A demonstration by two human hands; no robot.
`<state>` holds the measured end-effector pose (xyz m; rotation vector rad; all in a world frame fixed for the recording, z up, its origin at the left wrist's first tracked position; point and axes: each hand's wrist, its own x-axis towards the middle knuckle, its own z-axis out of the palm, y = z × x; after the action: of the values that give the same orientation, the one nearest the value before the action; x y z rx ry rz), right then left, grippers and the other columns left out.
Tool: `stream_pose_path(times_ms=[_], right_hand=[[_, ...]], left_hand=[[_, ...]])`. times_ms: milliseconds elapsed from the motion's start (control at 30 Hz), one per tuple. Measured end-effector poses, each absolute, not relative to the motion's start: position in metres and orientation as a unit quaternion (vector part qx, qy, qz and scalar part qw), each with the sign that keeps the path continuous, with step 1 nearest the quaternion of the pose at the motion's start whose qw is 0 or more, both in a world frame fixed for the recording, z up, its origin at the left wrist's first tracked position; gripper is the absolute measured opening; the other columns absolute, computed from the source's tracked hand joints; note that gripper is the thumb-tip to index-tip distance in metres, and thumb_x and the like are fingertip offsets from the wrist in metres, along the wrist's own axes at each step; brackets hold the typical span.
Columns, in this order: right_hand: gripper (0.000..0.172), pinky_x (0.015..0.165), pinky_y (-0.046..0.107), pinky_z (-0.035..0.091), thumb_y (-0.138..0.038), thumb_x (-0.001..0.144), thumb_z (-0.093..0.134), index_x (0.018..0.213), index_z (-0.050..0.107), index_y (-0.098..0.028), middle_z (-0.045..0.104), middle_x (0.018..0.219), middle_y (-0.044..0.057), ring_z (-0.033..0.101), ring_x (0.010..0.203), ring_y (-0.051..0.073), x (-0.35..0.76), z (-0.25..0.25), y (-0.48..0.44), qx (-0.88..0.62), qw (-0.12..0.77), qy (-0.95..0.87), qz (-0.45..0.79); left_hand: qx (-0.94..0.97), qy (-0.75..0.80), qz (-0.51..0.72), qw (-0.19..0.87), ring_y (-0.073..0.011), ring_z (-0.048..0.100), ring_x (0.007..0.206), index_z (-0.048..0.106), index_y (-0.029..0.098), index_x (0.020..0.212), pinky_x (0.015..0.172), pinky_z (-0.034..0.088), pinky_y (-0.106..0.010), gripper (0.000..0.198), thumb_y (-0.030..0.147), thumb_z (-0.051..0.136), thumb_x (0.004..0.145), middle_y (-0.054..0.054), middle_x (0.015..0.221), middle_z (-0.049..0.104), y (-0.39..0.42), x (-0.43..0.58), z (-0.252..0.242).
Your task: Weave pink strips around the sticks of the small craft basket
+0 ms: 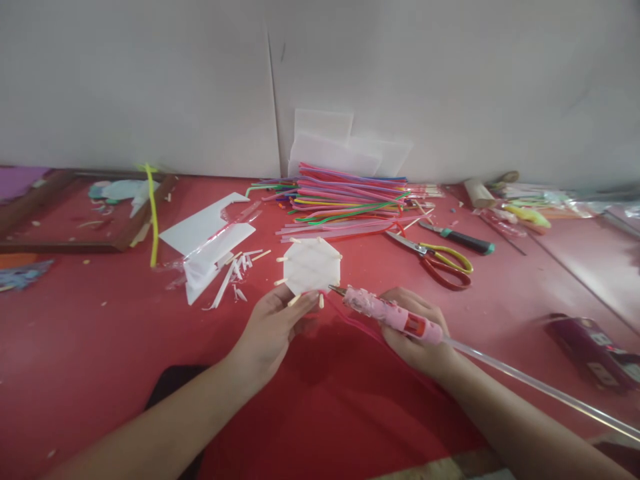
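Note:
In front of me, my left hand (270,333) pinches the lower edge of a white eight-sided card (313,265). Short pale sticks (279,259) poke out around its rim. My right hand (425,343) grips a pink hot glue gun (377,311), and its metal tip meets or nearly meets the card's lower right edge. From the gun's rear end a long clear glue stick (535,389) runs to the right. A thin red-pink strand (353,322) leads from the card's lower edge under the right hand; I cannot tell whether the right fingers also hold it.
Behind the card lies a pile of coloured pipe cleaners (350,200). Scissors (440,260) and a cutter knife (463,240) lie to its right. Cut white paper (200,230) and scraps (235,270) are left, near a wooden frame (115,243). A dark red case (595,350) sits far right.

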<state>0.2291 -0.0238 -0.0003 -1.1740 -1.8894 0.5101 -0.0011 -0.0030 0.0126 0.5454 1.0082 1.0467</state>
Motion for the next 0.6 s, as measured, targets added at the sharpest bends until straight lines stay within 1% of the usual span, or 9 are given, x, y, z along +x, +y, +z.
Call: stream_pose_path(times_ms=[233,400,533,600], right_hand=[[0.017,0.054,0.026,0.047,-0.006,0.073,0.052,0.077,0.056,-0.022,0.062,0.073,0.001,0.059,0.06,0.013,0.2284,0.0051,-0.0241,-0.458,0.416,-0.758,0.205],[0.018,0.053,0.028,0.042,-0.004,0.073,0.054,0.073,0.053,-0.022,0.059,0.07,0.001,0.054,0.057,0.014,0.232,0.0038,-0.0224,-0.465,0.419,-0.757,0.189],[0.017,0.053,0.028,0.041,-0.005,0.074,0.054,0.073,0.055,-0.021,0.059,0.071,0.001,0.054,0.057,0.013,0.2326,0.0062,-0.0208,-0.464,0.426,-0.752,0.196],[0.015,0.05,0.026,0.039,-0.006,0.074,0.054,0.071,0.054,-0.021,0.058,0.068,0.0,0.053,0.055,0.012,0.2331,0.0077,-0.0203,-0.466,0.426,-0.75,0.198]], left_hand=[[0.244,0.447,0.475,0.718,-0.0086,0.062,0.064,0.077,0.019,0.075,0.059,0.057,-0.018,0.02,0.028,0.089,0.061,0.002,0.07,0.068,-0.0013,0.0006,0.0139],[0.229,0.456,0.48,0.714,-0.01,0.062,0.066,0.077,0.017,0.073,0.06,0.058,-0.019,0.021,0.028,0.089,0.06,0.001,0.07,0.068,-0.001,0.001,0.0146],[0.229,0.455,0.481,0.713,-0.0091,0.061,0.064,0.076,0.016,0.071,0.061,0.057,-0.019,0.02,0.026,0.088,0.061,0.001,0.067,0.068,-0.0019,0.0011,0.0168],[0.229,0.451,0.481,0.716,-0.0089,0.061,0.063,0.075,0.015,0.069,0.062,0.057,-0.019,0.019,0.026,0.088,0.061,0.001,0.066,0.067,-0.002,0.0012,0.0179]])
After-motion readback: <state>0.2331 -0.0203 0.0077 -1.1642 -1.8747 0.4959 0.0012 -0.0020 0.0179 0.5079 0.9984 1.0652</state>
